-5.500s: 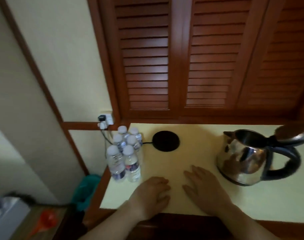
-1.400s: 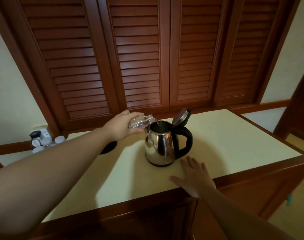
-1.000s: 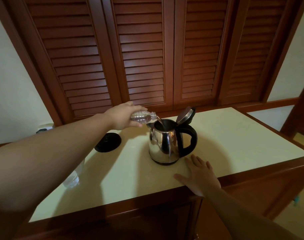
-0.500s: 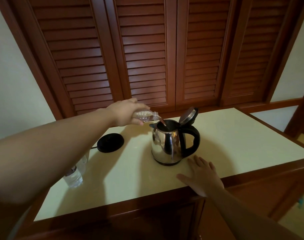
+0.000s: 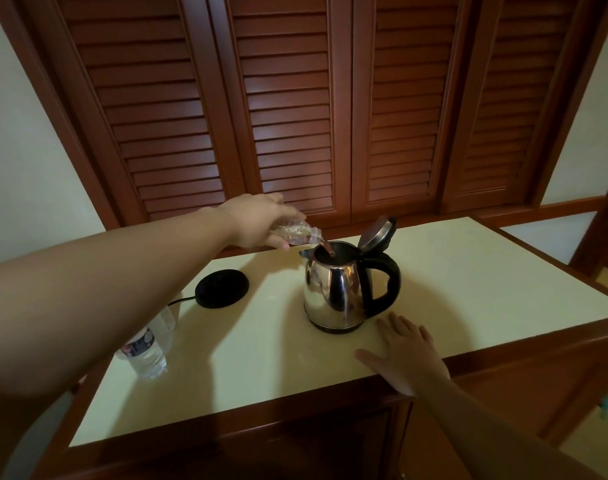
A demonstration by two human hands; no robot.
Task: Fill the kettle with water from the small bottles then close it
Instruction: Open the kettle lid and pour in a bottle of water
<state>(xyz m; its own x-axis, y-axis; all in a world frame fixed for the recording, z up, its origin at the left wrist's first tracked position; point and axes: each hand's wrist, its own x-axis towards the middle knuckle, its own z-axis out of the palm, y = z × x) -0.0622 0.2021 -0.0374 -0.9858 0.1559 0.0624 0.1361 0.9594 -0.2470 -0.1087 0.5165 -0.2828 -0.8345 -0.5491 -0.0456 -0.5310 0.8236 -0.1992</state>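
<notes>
Pouring step: water runs from a small bottle (image 5: 295, 233) into the open kettle (image 5: 337, 292) at frame centre.

Left hand (image 5: 261, 225) has its fingers clamped on the tilted bottle; right hand (image 5: 408, 353) lies flat, fingers apart, below the kettle. Next, likely another bottle (image 5: 144, 348) from lower left, then the lid (image 5: 378, 233) down.

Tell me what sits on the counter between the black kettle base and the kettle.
Nothing: the head view shows bare countertop between the black base and the kettle.
</notes>
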